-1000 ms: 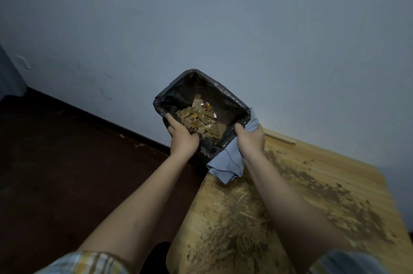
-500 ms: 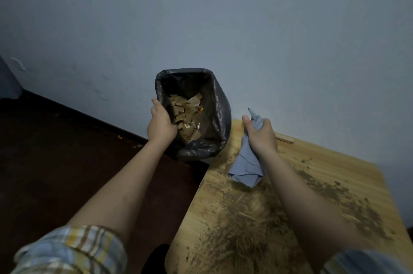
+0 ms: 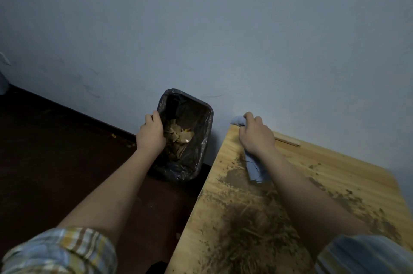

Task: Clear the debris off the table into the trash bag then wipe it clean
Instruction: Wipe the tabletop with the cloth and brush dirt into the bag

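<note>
My left hand [image 3: 149,135] grips the trash bag [image 3: 202,139] rim; my right hand [image 3: 257,137] holds the blue cloth [image 3: 254,167] on the table [image 3: 335,173], w/ debris [image 3: 245,224] nearer to me.

wall: we see a plain pale blue-grey wall [image 3: 223,28], faintly scuffed low on the left | skirting: a dark baseboard [image 3: 67,107] runs along its foot | floor: we look down on a dark brown-red floor [image 3: 44,162] | light: we find the room dim, evenly lit
</note>
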`<move>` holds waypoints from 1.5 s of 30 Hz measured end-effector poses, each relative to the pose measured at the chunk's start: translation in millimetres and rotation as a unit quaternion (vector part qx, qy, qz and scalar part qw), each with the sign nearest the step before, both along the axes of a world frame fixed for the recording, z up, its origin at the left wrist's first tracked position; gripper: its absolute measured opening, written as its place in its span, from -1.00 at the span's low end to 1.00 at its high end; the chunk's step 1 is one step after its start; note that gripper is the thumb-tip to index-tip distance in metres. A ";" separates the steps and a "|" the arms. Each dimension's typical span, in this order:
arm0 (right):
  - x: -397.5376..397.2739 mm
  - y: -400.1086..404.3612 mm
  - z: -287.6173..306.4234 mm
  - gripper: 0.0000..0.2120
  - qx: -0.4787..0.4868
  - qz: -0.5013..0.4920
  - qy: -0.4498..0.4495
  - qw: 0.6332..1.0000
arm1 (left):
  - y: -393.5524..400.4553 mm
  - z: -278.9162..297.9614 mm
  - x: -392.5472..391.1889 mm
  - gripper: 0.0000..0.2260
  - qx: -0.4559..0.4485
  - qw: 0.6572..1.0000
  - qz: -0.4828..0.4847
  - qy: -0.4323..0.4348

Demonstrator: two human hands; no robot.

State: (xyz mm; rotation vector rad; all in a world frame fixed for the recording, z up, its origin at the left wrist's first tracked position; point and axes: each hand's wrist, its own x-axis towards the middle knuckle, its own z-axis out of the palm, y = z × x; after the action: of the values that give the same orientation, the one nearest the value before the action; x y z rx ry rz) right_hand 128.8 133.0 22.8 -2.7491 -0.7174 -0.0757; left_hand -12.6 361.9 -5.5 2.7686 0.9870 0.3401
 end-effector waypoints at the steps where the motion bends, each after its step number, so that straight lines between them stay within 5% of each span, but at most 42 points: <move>1: 4.3 1.3 -4.7 -0.75 -0.015 0.003 -0.002 1.000 | 3.3 -6.6 2.4 -0.53 0.000 1.000 -0.003 0.008; 11: 39.8 -23.1 -28.8 -0.60 -0.156 0.006 -0.084 0.984 | 6.4 -66.3 24.8 -0.51 -0.043 0.994 -0.045 0.084; 17: 62.1 -58.9 -42.8 -0.68 -0.184 -0.040 -0.089 0.978 | -8.3 -98.1 45.4 -0.52 -0.076 0.990 -0.077 0.091; 35: 115.6 -148.1 -103.8 -0.65 -0.240 -0.214 0.075 0.944 | -33.7 -152.5 84.2 -0.49 -0.174 0.980 -0.060 0.080; 45: 121.9 -76.8 -117.4 -0.62 -0.135 0.003 0.061 0.989 | -38.8 -158.1 90.9 -0.46 -0.177 0.980 -0.059 0.065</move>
State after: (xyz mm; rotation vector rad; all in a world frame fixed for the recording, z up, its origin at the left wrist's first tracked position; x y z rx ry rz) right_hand 250.7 56.1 -94.6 -2.9733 -0.7523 0.2030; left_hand 78.3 323.1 -163.6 2.5313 0.8119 -0.0345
